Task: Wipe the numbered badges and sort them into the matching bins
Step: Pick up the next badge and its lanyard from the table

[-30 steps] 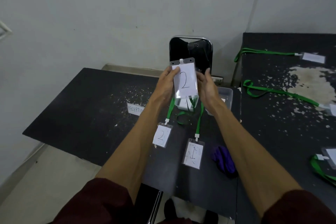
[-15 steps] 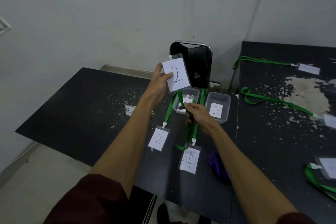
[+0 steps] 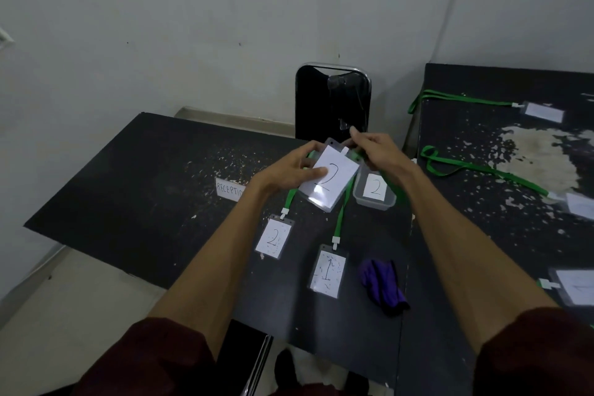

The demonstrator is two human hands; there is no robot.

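My left hand (image 3: pixel 289 170) grips a clear badge marked 2 (image 3: pixel 331 182), tilted above the table just left of the bin labelled 2 (image 3: pixel 374 191). My right hand (image 3: pixel 379 151) pinches the badge's green lanyard (image 3: pixel 393 188) near its clip, above that bin. The held badge and my hands hide the other bin. On the table in front lie a speckled badge marked 2 (image 3: pixel 273 239) and a speckled badge marked 1 (image 3: pixel 328 272), each on a green lanyard.
A purple cloth (image 3: pixel 382 286) lies right of the badge marked 1. A "RECEPTION" label (image 3: pixel 229 190) sits at the left. A black chair (image 3: pixel 332 100) stands behind the table. The right table (image 3: pixel 482 235) carries several more badges with green lanyards (image 3: pixel 482 167).
The held badge has come down from face height and tilted flat toward the bins. My right hand rose from the table to the lanyard by the badge's clip.
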